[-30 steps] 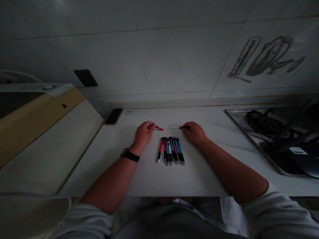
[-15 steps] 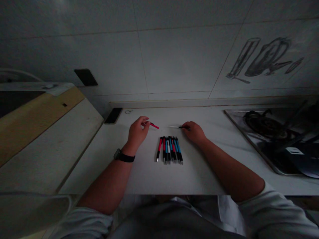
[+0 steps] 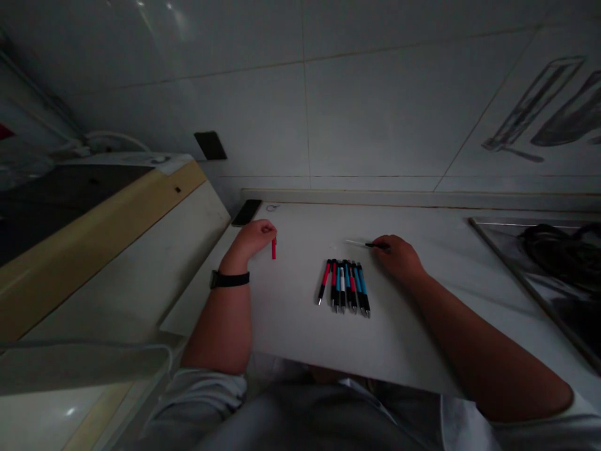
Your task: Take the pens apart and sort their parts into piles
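Observation:
Several red, blue, white and black pens (image 3: 345, 285) lie side by side in a row on the white counter (image 3: 300, 313). My left hand (image 3: 251, 240) is out to the left of them, pinching a short red pen barrel (image 3: 273, 248) that hangs tip-down just above the counter. My right hand (image 3: 398, 258) rests on the counter to the right of the row and holds the dark end of a thin white pen refill (image 3: 364, 243), which points left.
A dark phone (image 3: 246, 212) lies at the counter's back left corner by the tiled wall. A gas hob (image 3: 554, 263) fills the right side. A lower cream and yellow surface (image 3: 122, 250) adjoins the counter on the left. I wear a black wristband.
My left hand has moved left, away from the right hand, and the red barrel has turned from pointing right to hanging down. The view has swung left. My right hand stayed put.

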`<control>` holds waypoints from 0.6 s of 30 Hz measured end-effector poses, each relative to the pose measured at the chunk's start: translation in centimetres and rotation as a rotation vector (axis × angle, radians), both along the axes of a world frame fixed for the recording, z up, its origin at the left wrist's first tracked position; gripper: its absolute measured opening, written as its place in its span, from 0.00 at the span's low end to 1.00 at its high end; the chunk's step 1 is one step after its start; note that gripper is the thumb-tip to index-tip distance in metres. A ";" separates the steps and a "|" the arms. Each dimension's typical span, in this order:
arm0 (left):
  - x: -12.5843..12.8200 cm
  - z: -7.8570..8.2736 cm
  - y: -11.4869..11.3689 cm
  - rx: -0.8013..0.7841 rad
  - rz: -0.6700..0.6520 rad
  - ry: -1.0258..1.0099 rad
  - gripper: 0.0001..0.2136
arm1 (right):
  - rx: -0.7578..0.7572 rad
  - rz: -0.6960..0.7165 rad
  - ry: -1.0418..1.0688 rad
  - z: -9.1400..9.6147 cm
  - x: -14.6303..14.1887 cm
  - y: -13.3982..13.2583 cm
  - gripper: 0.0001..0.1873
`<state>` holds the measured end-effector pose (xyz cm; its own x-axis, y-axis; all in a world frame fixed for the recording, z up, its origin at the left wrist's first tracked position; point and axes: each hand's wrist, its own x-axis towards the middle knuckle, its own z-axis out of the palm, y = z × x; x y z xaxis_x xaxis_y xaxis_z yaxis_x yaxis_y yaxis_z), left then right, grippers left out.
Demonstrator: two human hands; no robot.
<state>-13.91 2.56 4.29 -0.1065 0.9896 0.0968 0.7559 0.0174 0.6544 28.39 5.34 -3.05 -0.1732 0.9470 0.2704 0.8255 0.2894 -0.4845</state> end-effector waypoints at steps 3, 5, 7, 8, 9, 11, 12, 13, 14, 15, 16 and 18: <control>-0.2 -0.6 -0.3 -0.057 0.036 0.322 0.05 | 0.002 0.006 -0.008 0.0 0.0 0.0 0.11; -0.2 -1.0 -0.4 -0.131 0.029 0.455 0.05 | 0.001 0.004 -0.008 0.1 0.0 0.0 0.11; 0.1 -1.3 -0.5 -0.219 0.002 0.550 0.05 | -0.002 0.004 -0.008 0.2 -0.1 -0.1 0.10; 0.3 -1.4 -0.5 -0.254 -0.008 0.584 0.06 | -0.002 0.003 -0.009 0.3 -0.1 -0.1 0.10; 0.5 -1.5 -0.5 -0.276 -0.012 0.610 0.06 | -0.004 0.004 -0.011 0.3 -0.1 -0.1 0.10; 0.9 -1.6 -0.6 -0.289 -0.015 0.637 0.07 | -0.006 0.005 -0.017 0.3 -0.1 -0.1 0.10; 1.0 -1.6 -0.5 -0.284 -0.020 0.640 0.07 | -0.006 0.005 -0.022 0.3 -0.1 0.0 0.11; 1.0 -1.7 -0.5 -0.277 -0.029 0.638 0.07 | -0.007 0.006 -0.025 0.3 -0.1 0.0 0.11; 1.0 -1.7 -0.5 -0.273 -0.039 0.634 0.07 | -0.007 0.007 -0.027 0.3 -0.1 0.0 0.11; 0.9 -1.7 -0.4 -0.271 -0.043 0.630 0.07 | -0.008 0.009 -0.027 0.3 -0.1 -0.1 0.11; 0.8 -1.7 -0.3 -0.274 -0.044 0.626 0.08 | -0.008 0.008 -0.025 0.3 -0.1 -0.1 0.11; 0.5 -1.7 -0.2 -0.293 -0.036 0.622 0.09 | -0.010 0.011 -0.021 0.3 -0.1 -0.2 0.11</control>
